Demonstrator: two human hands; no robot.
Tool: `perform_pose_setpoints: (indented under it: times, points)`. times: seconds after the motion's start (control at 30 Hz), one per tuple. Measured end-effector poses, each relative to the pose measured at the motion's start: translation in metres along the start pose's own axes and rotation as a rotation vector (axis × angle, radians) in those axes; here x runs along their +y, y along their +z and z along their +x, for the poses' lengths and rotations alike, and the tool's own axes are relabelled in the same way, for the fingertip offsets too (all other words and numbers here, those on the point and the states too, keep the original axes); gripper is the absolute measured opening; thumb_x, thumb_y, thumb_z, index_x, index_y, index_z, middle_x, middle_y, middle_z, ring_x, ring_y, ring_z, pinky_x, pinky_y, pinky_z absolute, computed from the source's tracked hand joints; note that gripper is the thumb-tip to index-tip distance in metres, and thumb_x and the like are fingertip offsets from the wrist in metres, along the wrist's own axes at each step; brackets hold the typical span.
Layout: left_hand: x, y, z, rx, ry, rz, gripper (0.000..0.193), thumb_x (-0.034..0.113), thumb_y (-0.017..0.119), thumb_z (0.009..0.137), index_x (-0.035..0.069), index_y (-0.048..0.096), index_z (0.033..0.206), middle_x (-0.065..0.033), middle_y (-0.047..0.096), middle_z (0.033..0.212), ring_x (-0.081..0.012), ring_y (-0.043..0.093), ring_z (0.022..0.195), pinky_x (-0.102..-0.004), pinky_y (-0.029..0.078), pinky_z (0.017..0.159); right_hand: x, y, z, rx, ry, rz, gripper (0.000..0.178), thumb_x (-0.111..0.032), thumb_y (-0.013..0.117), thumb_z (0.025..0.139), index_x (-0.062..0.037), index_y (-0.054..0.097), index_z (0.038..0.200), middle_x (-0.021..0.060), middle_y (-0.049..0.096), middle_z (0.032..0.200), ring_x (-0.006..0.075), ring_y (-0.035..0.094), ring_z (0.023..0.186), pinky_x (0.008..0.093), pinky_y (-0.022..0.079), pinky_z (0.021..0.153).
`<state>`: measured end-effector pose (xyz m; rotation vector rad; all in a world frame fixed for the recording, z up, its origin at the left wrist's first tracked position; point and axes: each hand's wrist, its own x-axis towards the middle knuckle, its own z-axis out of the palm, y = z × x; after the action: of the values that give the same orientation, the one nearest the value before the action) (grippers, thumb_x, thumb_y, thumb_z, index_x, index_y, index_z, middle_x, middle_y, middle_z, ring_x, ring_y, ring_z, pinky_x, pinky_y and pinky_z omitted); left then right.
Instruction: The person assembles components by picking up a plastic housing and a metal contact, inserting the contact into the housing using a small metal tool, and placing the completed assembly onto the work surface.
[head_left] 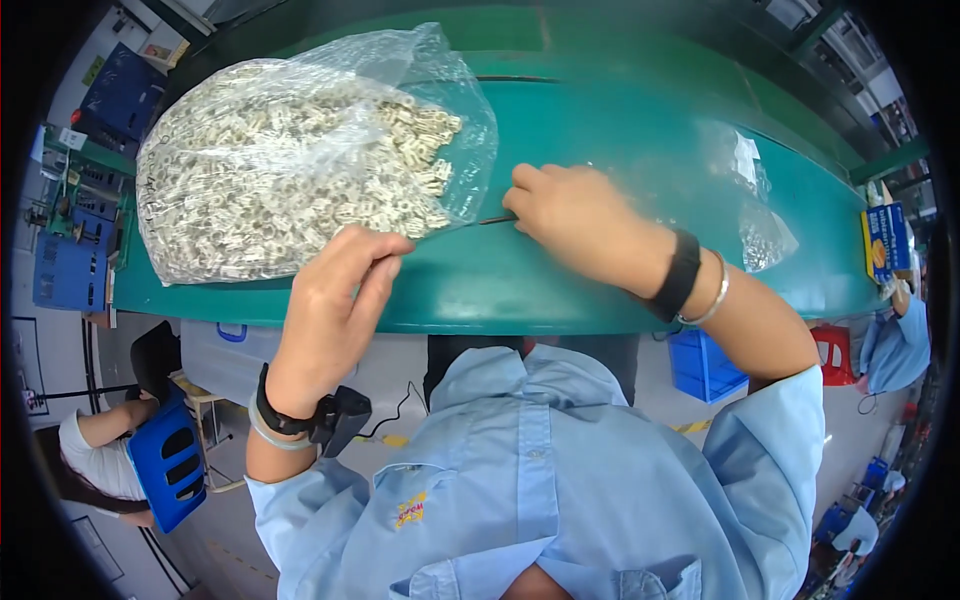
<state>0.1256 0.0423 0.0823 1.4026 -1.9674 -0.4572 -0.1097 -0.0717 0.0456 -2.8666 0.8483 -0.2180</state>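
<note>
Clear, crinkled plastic makes up the large bag (465, 110) on the left part of the green tabletop (480, 295), bulging with small cream-white parts (300, 190). The parts look hard and slotted, heaped loosely on one another; where the film thins toward the right they show more sharply, with a yellower tint. Glare runs in pale streaks over the film, and its slack upper edge stands up in folds.

By count there is one such bag, with parts too many to number, and one thin dark strip (495, 219) just right of the bag, above the tabletop. Two hands are at work: the right hand (575, 215) has its fingers curled and pinches the strip near their tips; the left hand (335, 300), close to the bag's lower right corner, has thumb and forefinger drawn near each other, and I cannot tell whether anything is pinched between them.

Farther right lies some blurred clear plastic (768, 240), its pieces hard to count. Beyond it stands one blue-and-yellow box (885, 240); below the tabletop's edge are one blue bin (702, 365) and one red stool (832, 355)
</note>
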Motion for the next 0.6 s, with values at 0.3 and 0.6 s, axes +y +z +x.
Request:
perform_pose_setpoints:
  times: [0.3, 0.6]
  points:
    - [-0.034, 0.019, 0.078, 0.045, 0.298, 0.28, 0.01, 0.004, 0.066, 0.079, 0.0, 0.063, 0.088, -0.013, 0.06, 0.083, -0.0299, 0.06, 0.079, -0.0388, 0.049, 0.067, -0.009, -0.025, -0.018, 0.005, 0.101, 0.05, 0.01, -0.009, 0.056, 0.082, -0.0015, 0.056, 0.089, 0.0134, 0.059, 0.087, 0.0314, 0.062, 0.076, 0.042, 0.049, 0.064]
    - [-0.054, 0.043, 0.092, -0.109, 0.224, 0.7, 0.015, 0.013, 0.072, 0.073, 0.003, 0.064, 0.081, -0.0111, 0.058, 0.083, -0.0308, 0.058, 0.082, -0.0429, 0.048, 0.072, -0.001, -0.064, -0.11, 0.33, 0.498, 0.725, 0.013, 0.001, 0.059, 0.087, -0.0014, 0.057, 0.099, 0.0033, 0.059, 0.087, 0.0091, 0.056, 0.07, 0.0234, 0.047, 0.061]
